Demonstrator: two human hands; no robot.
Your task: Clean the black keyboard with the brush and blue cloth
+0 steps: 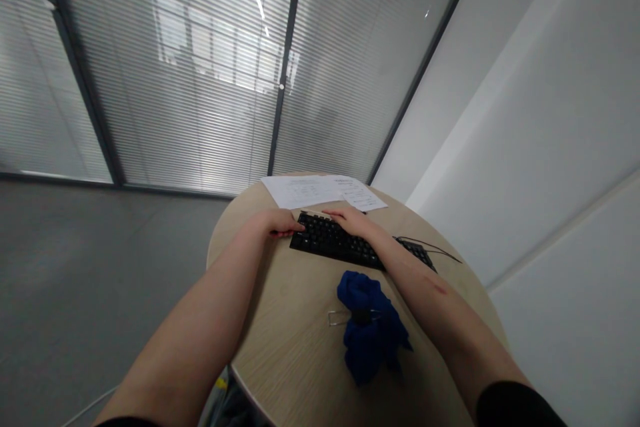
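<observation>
A black keyboard [340, 243] lies slightly aslant on the round wooden table. My left hand [281, 221] is at its left end, thumb over the corner keys and the other fingers curled by the side edge. Across the keyboard's far part rests my right hand [350, 220], its fingers stretched out to the left along the back edge. My right forearm covers some of the keys on the right. Nearer to me, a bunched blue cloth [363, 290] is held by a black binder clip [361, 316] with wire handles.
Printed paper sheets [300, 191] lie at the far side of the wooden table [285, 320]. A thin black cable [435, 246] loops right of the keyboard. Beyond stands a glass partition with blinds [200, 80]; a white wall [560, 147] is close on the right.
</observation>
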